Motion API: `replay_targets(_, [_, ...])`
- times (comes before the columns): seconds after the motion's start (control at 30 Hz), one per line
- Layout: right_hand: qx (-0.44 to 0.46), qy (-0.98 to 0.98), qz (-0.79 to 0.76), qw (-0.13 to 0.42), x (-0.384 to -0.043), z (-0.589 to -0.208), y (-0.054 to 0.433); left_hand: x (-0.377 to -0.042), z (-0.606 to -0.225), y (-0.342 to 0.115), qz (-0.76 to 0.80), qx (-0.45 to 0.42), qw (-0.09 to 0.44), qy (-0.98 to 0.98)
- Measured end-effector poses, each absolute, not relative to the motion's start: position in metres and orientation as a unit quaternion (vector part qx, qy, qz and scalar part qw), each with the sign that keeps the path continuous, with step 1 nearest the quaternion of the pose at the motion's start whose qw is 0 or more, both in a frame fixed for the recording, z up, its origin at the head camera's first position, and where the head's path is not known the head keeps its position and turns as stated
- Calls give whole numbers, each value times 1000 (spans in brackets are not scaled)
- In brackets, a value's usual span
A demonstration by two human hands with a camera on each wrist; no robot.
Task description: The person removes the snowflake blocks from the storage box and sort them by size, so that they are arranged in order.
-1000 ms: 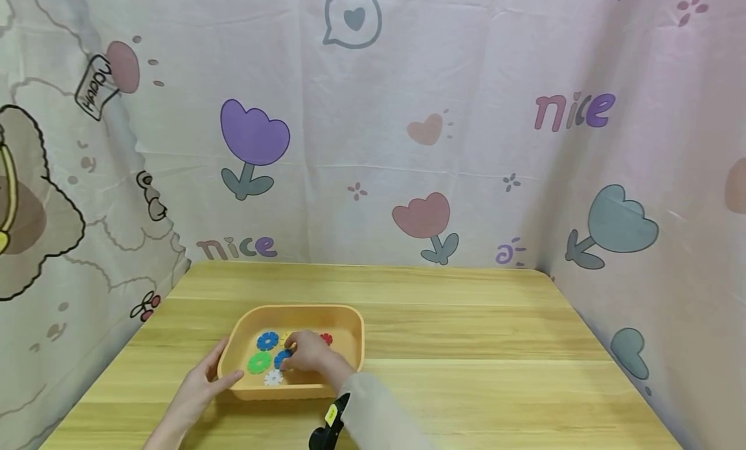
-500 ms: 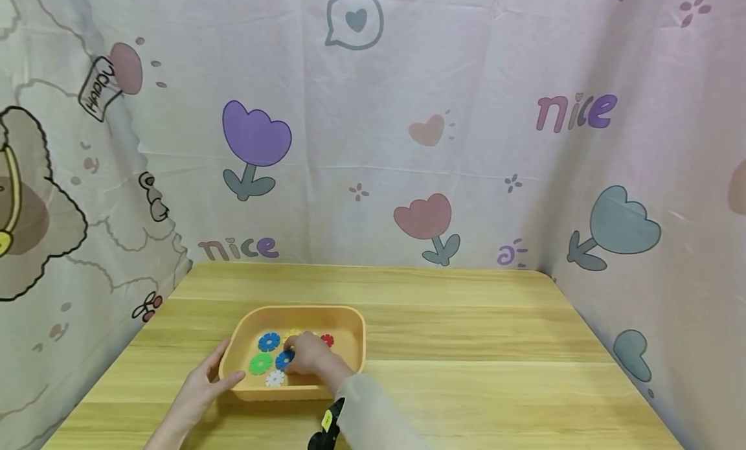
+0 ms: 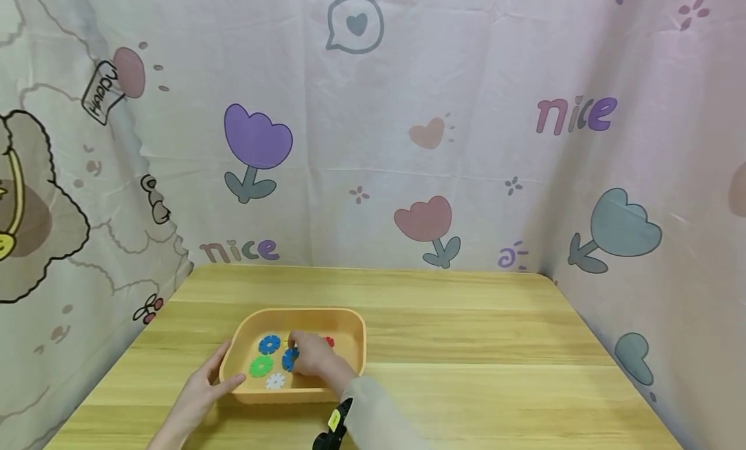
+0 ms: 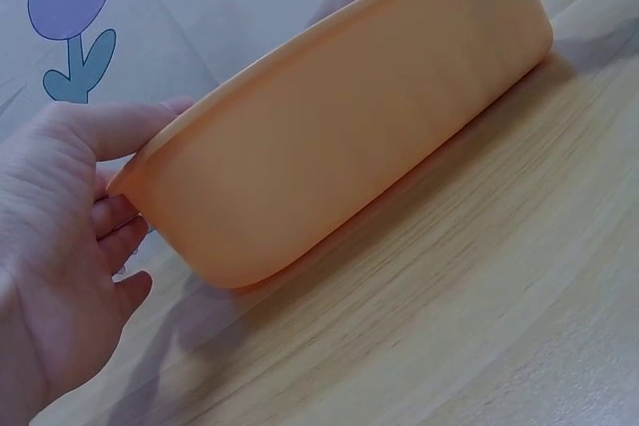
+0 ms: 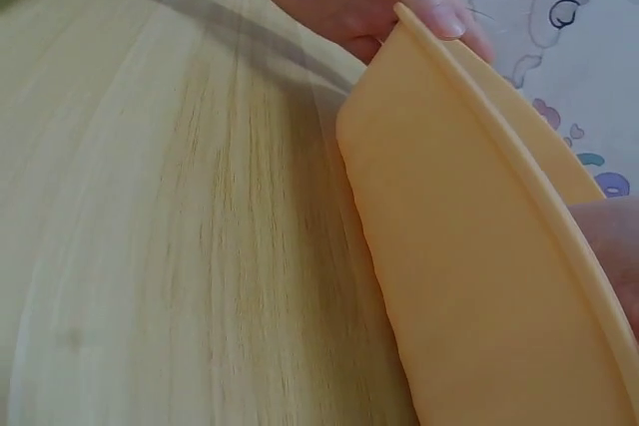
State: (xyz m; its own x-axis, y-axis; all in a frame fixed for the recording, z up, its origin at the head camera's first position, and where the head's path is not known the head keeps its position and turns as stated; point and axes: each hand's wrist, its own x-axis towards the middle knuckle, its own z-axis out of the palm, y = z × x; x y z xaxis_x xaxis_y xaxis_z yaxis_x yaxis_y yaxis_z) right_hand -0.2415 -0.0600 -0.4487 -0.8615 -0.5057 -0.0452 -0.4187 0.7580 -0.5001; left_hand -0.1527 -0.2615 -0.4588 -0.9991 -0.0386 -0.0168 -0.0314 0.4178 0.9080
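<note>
A shallow orange tray [image 3: 291, 396] stands on the table, left of its middle. My left hand [image 3: 197, 393] grips its left end, thumb over the rim and fingers along the outside, as the left wrist view shows of the hand [image 4: 60, 236] as well. Inside the tray, my right hand [image 3: 316, 357] pinches a blue notched plastic disc [image 3: 288, 360], which looks tilted at the fingertips. Around it lie another blue disc [image 3: 270, 344], a green disc [image 3: 261, 366], a white disc [image 3: 276, 381] and a red disc [image 3: 329, 341]. A yellow disc is mostly hidden behind the right hand.
The wooden table [image 3: 466, 372] reaches far to the right of the tray and meets a printed cloth backdrop [image 3: 361, 146] at its back and sides. A black strap with a yellow label [image 3: 334, 419] sits at the right wrist, in front of the tray.
The right fingers have shifted slightly right with the blue disc, which now looks more tilted. The left hand keeps its hold on the tray.
</note>
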Motion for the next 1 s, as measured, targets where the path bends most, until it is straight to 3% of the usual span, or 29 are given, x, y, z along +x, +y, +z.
replay_targets(0.2, [-268, 915, -293, 73, -246, -449, -48, -155, -460, -259, -543, 10, 12, -840])
replay_targets(0.6, [-262, 830, -478, 114, -253, -426, -12, -153, -461, -261, -550, 18, 2, -835])
replay_targets(1.0, [-210, 758, -612, 86, -261, -407, 69, -155, -461, -261, -557, 34, -14, -830])
